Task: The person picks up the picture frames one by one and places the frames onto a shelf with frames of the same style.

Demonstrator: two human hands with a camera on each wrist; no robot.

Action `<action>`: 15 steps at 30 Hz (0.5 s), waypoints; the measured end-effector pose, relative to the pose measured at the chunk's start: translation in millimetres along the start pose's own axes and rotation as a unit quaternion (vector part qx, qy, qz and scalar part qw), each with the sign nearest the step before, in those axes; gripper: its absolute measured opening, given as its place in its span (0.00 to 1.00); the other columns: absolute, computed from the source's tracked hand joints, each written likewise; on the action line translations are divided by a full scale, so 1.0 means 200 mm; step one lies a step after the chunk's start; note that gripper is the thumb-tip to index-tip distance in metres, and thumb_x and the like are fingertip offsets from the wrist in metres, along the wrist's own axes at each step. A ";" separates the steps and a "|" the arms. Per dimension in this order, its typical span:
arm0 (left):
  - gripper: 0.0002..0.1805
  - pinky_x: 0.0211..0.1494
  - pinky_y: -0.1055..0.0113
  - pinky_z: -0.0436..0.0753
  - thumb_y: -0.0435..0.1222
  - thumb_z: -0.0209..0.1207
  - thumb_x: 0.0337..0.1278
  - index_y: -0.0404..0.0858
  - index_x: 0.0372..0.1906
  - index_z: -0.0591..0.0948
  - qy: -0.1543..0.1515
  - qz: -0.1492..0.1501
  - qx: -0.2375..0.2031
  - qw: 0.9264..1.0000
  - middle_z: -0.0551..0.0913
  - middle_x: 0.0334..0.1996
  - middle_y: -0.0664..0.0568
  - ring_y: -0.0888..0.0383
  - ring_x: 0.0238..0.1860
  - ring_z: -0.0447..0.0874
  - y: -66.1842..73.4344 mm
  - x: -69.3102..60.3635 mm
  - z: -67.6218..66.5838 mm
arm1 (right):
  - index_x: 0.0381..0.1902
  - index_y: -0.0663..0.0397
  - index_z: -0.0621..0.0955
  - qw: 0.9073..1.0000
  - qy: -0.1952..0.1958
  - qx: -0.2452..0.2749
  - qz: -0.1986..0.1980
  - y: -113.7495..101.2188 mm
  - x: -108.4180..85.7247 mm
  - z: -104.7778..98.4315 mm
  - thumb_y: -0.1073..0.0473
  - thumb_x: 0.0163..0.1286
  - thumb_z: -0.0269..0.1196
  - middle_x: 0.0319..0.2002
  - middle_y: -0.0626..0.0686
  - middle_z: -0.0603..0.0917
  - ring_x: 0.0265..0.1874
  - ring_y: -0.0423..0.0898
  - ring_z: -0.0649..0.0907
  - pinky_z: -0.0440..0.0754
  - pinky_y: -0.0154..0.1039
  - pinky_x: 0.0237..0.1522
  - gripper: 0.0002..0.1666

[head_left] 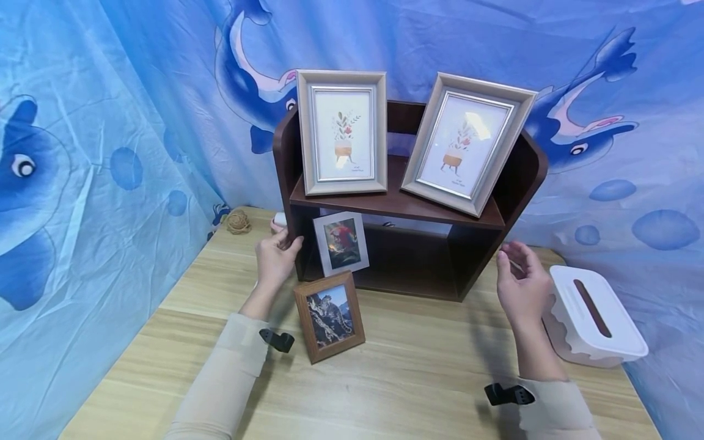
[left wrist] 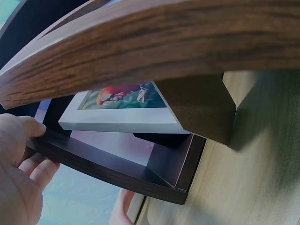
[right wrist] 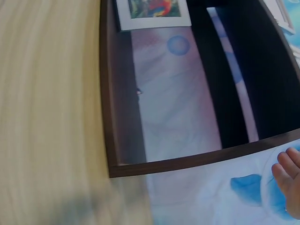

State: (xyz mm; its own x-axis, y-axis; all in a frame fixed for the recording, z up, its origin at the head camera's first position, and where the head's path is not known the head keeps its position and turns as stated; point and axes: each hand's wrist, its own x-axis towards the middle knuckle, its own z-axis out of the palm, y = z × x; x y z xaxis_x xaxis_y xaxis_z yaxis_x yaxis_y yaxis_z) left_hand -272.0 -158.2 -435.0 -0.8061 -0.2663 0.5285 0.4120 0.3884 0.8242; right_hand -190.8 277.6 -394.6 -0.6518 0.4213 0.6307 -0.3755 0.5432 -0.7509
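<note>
A dark brown two-tier shelf (head_left: 396,208) stands on the wooden table. My left hand (head_left: 275,260) grips its left side panel, thumb on one face and fingers on the other, as the left wrist view shows. Beside the right panel, my right hand (head_left: 522,284) hovers with loosely bent fingers; the right wrist view shows a small gap. Two silver-beige photo frames (head_left: 343,131) with plant pictures stand on the upper tier, the right one (head_left: 467,143) tilted. A white frame (head_left: 341,243) with a parrot picture leans in the lower tier. In front is a brown wooden frame (head_left: 332,315) with a leopard picture.
A white tissue box (head_left: 596,311) sits at the right, close to my right hand. Near the table's back left corner lies a small twine ball (head_left: 238,222). A white-and-pink object (head_left: 280,220) is partly hidden behind the shelf's left side. Blue whale-print curtains (head_left: 181,122) surround the table (head_left: 407,379).
</note>
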 end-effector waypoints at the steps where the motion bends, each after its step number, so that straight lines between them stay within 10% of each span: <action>1: 0.15 0.41 0.83 0.83 0.24 0.67 0.55 0.26 0.49 0.85 0.001 0.002 -0.002 1.000 0.86 0.41 0.31 0.38 0.43 0.89 0.00 0.00 0.00 | 0.54 0.73 0.81 1.000 -0.003 0.002 0.001 0.02 0.00 0.00 0.69 0.69 0.65 0.46 0.66 0.87 0.42 0.24 0.82 0.80 0.19 0.48 0.17; 15: 0.14 0.41 0.86 0.81 0.23 0.67 0.56 0.26 0.49 0.86 0.002 0.007 0.000 1.000 0.86 0.41 0.30 0.39 0.43 0.89 -0.01 0.00 0.00 | 0.56 0.80 0.76 0.998 -0.056 0.014 0.036 0.03 -0.07 0.02 0.73 0.69 0.63 0.48 0.75 0.84 0.43 0.26 0.82 0.80 0.18 0.46 0.20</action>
State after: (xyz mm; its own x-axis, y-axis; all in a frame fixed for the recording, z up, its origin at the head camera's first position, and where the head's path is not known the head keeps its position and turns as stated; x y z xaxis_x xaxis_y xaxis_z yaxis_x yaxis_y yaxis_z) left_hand -273.4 -158.8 -436.5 -0.7981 -0.2650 0.5411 0.4233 0.3924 0.8166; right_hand -186.2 272.0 -409.7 -0.7466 0.3748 0.5496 -0.3419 0.4926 -0.8003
